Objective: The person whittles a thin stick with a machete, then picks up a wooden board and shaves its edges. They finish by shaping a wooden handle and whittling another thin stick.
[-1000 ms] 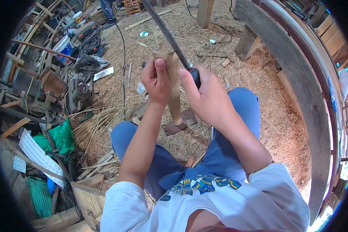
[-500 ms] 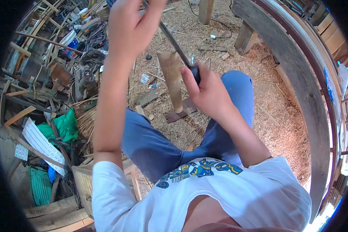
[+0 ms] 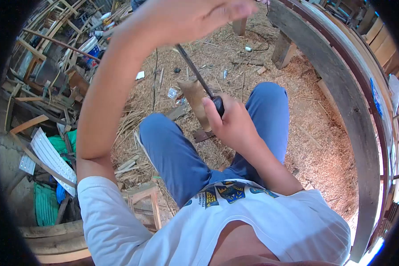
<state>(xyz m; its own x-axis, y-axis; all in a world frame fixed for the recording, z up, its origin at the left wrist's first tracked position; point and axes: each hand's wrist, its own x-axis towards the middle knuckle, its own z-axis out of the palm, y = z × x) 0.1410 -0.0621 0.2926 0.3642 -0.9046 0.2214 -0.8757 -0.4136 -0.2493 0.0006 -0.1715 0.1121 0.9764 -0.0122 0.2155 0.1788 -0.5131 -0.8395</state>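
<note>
My right hand (image 3: 236, 119) is closed around the black handle (image 3: 218, 104) of a long, narrow, dark metal tool (image 3: 194, 68). The tool slants up and to the left, and its far end is hidden behind my left hand (image 3: 199, 20). That hand is raised at the top of the head view, somewhat blurred, fingers stretched out to the right; nothing shows in it. Below the tool is a tapered wooden piece (image 3: 193, 96), partly covered by my right hand. A dark brown flat piece (image 3: 202, 135) lies at its lower end.
Wood shavings (image 3: 314, 155) cover the floor around my knees. A curved grey timber beam (image 3: 341, 73) runs along the right, with a wooden block (image 3: 283, 49) beside it. Scrap wood, a white perforated panel (image 3: 53, 159) and a white bucket (image 3: 89, 46) crowd the left.
My left hand has swung right across the top of the view, and its forearm is bent more. My right hand, still gripping the tool, has shifted slightly left and down.
</note>
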